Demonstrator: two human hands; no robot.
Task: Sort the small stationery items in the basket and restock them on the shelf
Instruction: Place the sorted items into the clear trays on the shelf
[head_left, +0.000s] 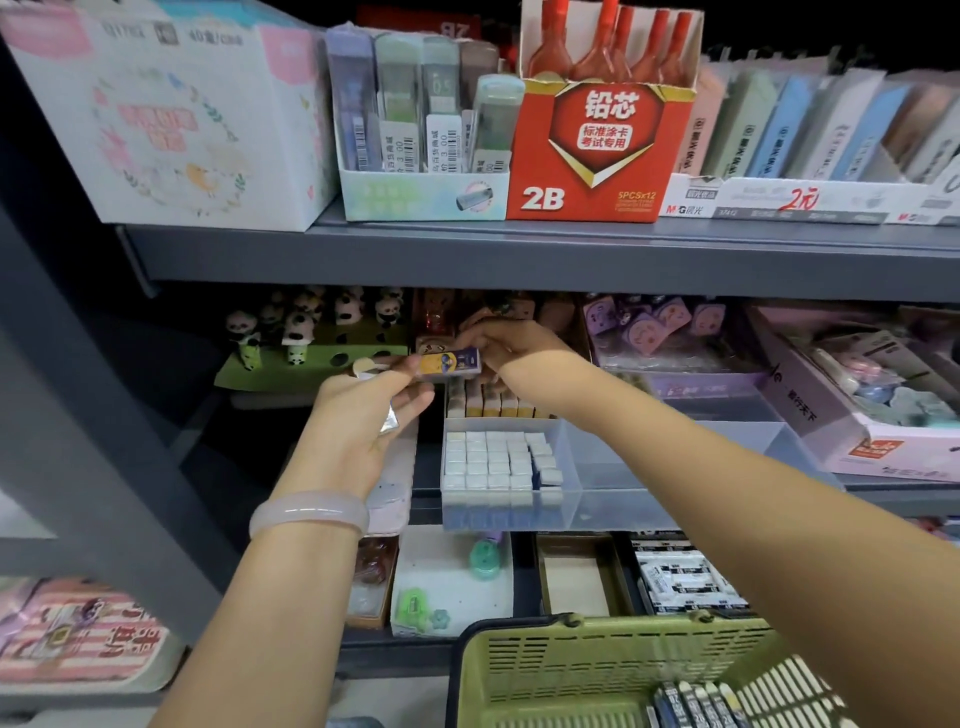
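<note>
Head cam view: both hands are up at the middle shelf (519, 260). The left hand (363, 410) pinches a small purple and yellow eraser (451, 362) by its left end, thumb and fingertips curled on it, with a scrap of silvery wrapper tucked in the palm. The eraser lies pretty much level, long axis running left to right, right end tipped up slightly. The right hand (511, 345) sits at that right end with fingers curled; whether it actually grips, can't tell. Right below is a clear bin (571, 499) of white erasers. The green basket (597, 670) sits bottom right.
</note>
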